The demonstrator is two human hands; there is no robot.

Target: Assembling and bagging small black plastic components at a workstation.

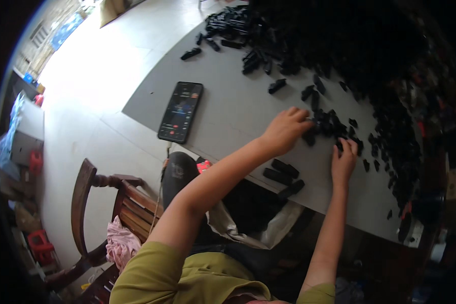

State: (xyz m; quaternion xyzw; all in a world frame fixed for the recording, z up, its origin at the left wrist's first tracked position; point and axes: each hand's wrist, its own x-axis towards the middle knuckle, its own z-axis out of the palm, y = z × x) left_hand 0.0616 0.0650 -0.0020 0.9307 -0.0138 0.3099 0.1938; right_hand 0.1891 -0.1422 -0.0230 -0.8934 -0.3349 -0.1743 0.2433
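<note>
Small, elongated black pieces, whose exact kind I cannot make out, lie in a loose cluster (327, 123) on the grey tabletop (228, 106). My left hand (288, 130) reaches to the cluster's left edge, fingers bent and apart, their tips beside the pieces; its underside is hidden. At the cluster's near right side, my right hand (345, 158) has its fingers curled round a black piece (338, 146). Between my forearms, near the table's edge, several longer black pieces (285, 173) lie together.
A large dark heap (334, 35) of such pieces spreads over the table's far and right sides. Left of my hands lies a phone (181, 112) with its screen lit. A pale open bag (273, 230) hangs below the near edge. A wooden chair (137, 195) with a pink cloth (121, 243) stands at left.
</note>
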